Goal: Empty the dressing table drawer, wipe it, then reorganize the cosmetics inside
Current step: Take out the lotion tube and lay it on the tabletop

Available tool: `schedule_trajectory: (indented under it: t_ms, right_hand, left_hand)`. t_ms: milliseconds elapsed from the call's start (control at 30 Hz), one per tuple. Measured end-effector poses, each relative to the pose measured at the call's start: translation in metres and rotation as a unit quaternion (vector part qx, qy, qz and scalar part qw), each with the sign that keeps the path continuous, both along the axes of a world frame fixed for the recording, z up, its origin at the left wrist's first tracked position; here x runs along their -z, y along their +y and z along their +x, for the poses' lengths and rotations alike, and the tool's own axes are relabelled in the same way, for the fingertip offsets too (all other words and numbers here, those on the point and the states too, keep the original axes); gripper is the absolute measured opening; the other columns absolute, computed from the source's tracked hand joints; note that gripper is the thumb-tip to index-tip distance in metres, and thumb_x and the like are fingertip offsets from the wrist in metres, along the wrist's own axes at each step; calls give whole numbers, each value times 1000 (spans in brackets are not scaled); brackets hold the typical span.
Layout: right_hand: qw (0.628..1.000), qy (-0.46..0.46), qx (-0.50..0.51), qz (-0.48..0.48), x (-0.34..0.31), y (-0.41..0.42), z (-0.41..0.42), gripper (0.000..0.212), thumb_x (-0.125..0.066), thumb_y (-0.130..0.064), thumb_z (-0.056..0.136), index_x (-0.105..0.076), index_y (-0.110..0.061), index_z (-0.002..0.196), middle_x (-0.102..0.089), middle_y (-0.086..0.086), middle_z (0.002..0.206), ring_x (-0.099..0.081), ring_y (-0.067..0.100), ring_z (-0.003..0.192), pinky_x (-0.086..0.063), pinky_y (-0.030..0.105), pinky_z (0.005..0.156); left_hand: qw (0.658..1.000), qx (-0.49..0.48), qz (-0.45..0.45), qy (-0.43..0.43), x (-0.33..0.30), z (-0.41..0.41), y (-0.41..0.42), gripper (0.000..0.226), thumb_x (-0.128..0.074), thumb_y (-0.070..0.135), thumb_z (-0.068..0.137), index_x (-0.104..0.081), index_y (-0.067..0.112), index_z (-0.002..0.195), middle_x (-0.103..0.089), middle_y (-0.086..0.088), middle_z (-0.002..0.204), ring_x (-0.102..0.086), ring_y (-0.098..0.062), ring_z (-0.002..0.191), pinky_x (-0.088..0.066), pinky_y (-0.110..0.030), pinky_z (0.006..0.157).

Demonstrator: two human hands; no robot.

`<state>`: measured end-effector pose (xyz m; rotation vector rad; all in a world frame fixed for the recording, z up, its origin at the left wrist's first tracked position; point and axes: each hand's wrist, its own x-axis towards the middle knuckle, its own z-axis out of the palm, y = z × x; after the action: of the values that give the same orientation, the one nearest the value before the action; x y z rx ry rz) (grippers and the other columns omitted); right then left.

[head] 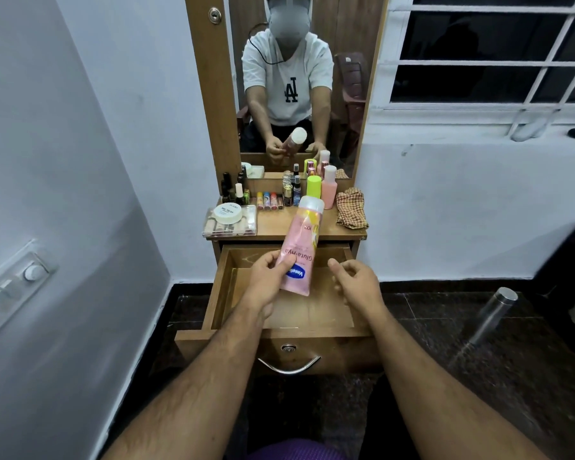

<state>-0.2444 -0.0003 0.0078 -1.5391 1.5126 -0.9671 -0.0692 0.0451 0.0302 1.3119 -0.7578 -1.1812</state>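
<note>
The wooden drawer (219, 287) of the dressing table is pulled out and its inside is bare. My left hand (268, 277) grips a pink lotion tube (301, 247) near its flat lower end, holding it tilted above the drawer with the white cap pointing away. My right hand (354, 282) hovers over the drawer's right side, fingers loosely curled, holding nothing. On the tabletop (279, 224) stand several cosmetics: a clear box with a white jar (228, 215), lipsticks (269, 200), small dark bottles (234, 190), a green-capped bottle (313, 185) and a pink bottle (329, 189).
A checked cloth (351, 209) lies at the tabletop's right end. A mirror (296, 81) rises behind the table. A wall switch panel (10, 287) is at left. A steel bottle (493, 313) stands on the dark floor at right, beside dark furniture (568, 270).
</note>
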Motion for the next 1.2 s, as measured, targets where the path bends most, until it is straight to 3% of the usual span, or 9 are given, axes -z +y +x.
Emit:
schedule_trajectory:
  t_ms: [100, 267, 400, 533, 667, 833, 967, 1067, 1200]
  right_hand:
    - [981, -148, -89, 86, -18, 2, 5, 33, -67, -47, 89, -70, -15, 97, -76, 5, 94, -69, 16, 80, -51, 30, 62]
    - [969, -158, -161, 103, -37, 0, 10, 25, -76, -30, 84, -73, -10, 99, -76, 5, 94, -67, 12, 75, -51, 24, 58]
    - [973, -146, -156, 91, -43, -2, 8, 20, -76, -17, 85, -71, -5, 99, -75, 8, 96, -71, 11, 75, -53, 22, 59]
    - [975, -127, -164, 86, -58, -9, -6, 12, -73, -12, 87, -69, -5, 96, -76, 4, 92, -73, 10, 76, -52, 18, 55]
    - [969, -75, -205, 119, -73, -25, -15, 1, -69, -10, 90, -68, -10, 91, -76, 3, 85, -71, 11, 73, -54, 24, 61]
    - [972, -158, -124, 118, -91, -50, -8, 7, -70, -9, 89, -68, -7, 95, -74, 9, 86, -72, 11, 63, -53, 22, 46]
    - [975, -195, -40, 101, -89, -79, 4, 20, -76, -11, 84, -66, -11, 101, -72, 13, 98, -73, 19, 78, -57, 27, 50]
    - [975, -201, 25, 92, -81, -105, 19, 31, -79, -10, 82, -62, -13, 108, -69, 14, 110, -72, 24, 92, -62, 37, 68]
    - [973, -198, 80, 85, -68, -129, 42, 32, -78, -5, 82, -59, -13, 106, -66, 13, 116, -70, 25, 97, -57, 29, 55]
  left_hand:
    - [995, -17, 10, 96, -11, -13, -2, 20, -67, 15, 92, -64, 6, 109, -73, -9, 99, -69, -14, 77, -56, -22, 58]
    - [981, -53, 26, 184, -14, -20, -3, 30, -72, 20, 88, -64, 9, 115, -72, -12, 110, -71, -20, 88, -55, -27, 59]
    - [991, -27, 24, 130, -20, -15, 2, 31, -70, 27, 89, -67, 9, 114, -74, -8, 105, -71, -14, 80, -53, -22, 53]
    - [998, -36, 29, 30, -34, 14, -7, 37, -64, 52, 88, -67, 23, 110, -70, 4, 111, -60, -11, 92, -42, -28, 71]
    - [999, 12, 18, 33, -42, 37, -21, 17, -72, 41, 86, -72, 23, 87, -71, 4, 85, -55, -8, 72, -37, -24, 59]
    - [995, -21, 44, 84, -38, 29, -40, 14, -77, 28, 85, -71, 18, 93, -73, 3, 76, -62, -5, 64, -44, -18, 47]
    - [984, -58, 49, 163, -37, 16, -59, 23, -74, 29, 87, -70, 16, 105, -76, 3, 79, -67, -7, 70, -50, -21, 51]
    - [976, -92, 37, 193, -30, 12, -79, 24, -73, 29, 88, -70, 16, 109, -77, 2, 82, -69, -8, 73, -50, -20, 48]
    - [962, -154, 20, 226, -22, 14, -102, 18, -73, 25, 89, -69, 16, 105, -76, -1, 89, -69, -9, 72, -49, -17, 45]
